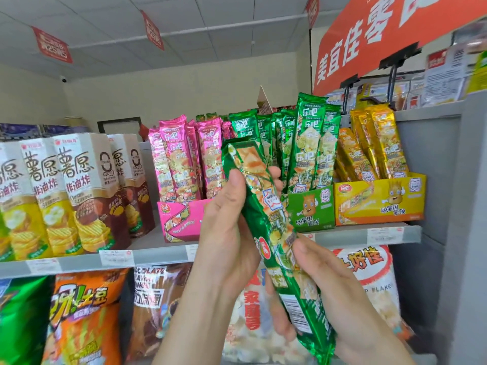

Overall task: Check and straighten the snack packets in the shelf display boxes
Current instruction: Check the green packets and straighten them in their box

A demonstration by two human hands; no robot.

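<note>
Two hands, one packet, head view only. Green snack packet (266, 222) is out of its box and held in the air in front of the upper shelf (158, 252). It lies on a slant, one end high and to the left, the barcode end low and to the right.

Left hand (226, 233) grips the packet's upper part: thumb across the printed face, fingertips showing round the far edge. Right hand (332, 280) grips the lower half: thumb pressed on the near edge, fingers curled behind and below. Both hands are clamped on the same packet.

On the shelf behind, three display boxes in a row:
- pink display box (181, 219), with pink packets (179, 159) standing upright, leaning a little.
- green display box (311, 209), partly hidden by the held packet. Green packets (305, 143) stand in it, and one at the front stands taller than its neighbours.
- yellow display box (379, 201), touching the green one. Yellow packets (374, 143) lean left.

Left of the pink box stands a row of tall chip cartons (79, 191). Price tags (117, 258) are fixed along the shelf edge. On the lower shelf are large snack bags (84, 312), an orange one clearest. An orange sign (382, 35) hangs overhead at right.
</note>
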